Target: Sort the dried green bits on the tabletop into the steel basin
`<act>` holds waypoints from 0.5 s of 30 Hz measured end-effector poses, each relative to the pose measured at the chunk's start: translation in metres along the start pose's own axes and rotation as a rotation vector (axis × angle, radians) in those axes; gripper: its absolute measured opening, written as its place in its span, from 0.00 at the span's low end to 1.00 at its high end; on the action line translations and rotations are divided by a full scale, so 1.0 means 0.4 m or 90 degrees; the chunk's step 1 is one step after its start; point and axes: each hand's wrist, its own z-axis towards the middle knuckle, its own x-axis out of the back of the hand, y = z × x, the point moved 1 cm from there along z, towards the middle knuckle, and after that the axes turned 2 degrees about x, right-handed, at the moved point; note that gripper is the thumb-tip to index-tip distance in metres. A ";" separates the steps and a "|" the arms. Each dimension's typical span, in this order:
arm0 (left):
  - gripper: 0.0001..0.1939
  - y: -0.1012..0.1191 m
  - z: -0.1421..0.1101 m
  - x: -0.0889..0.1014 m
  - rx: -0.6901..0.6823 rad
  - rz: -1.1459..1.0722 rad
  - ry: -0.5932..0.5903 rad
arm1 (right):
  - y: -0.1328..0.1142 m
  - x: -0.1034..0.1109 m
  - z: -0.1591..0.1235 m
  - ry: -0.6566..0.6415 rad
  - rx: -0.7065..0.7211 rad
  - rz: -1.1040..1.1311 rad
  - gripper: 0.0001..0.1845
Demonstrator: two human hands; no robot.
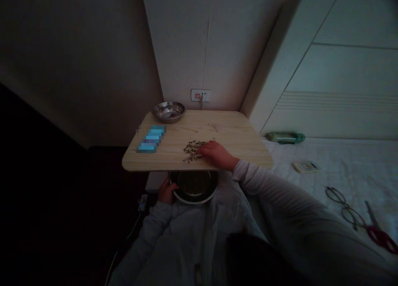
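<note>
My right hand (216,154) is over the table top, fingers closed on a thin, pale, pointed tool (189,156) whose kind I cannot make out. Its tip reaches into a loose scatter of small dark green beans or seeds (191,146) on the wood. Below the near edge of the table, my left hand (168,192) grips the left rim of a dark bowl with a pale rim (200,202). The bowl rests at my lap, and a layer of similar greenish grains (194,182) seems to cover its bottom. The table edge hides the far side of the bowl.
The small wooden table (236,128) carries a steel bowl (168,112) at its back left and a blurred-out phone-like screen (151,139). On the bed at right lie a green bottle (285,137), a pale box-like object (306,166), glasses (345,205) and red-handled scissors (382,238).
</note>
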 end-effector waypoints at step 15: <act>0.28 -0.004 0.003 0.001 0.008 -0.008 0.029 | -0.013 -0.012 0.008 0.005 0.015 0.007 0.13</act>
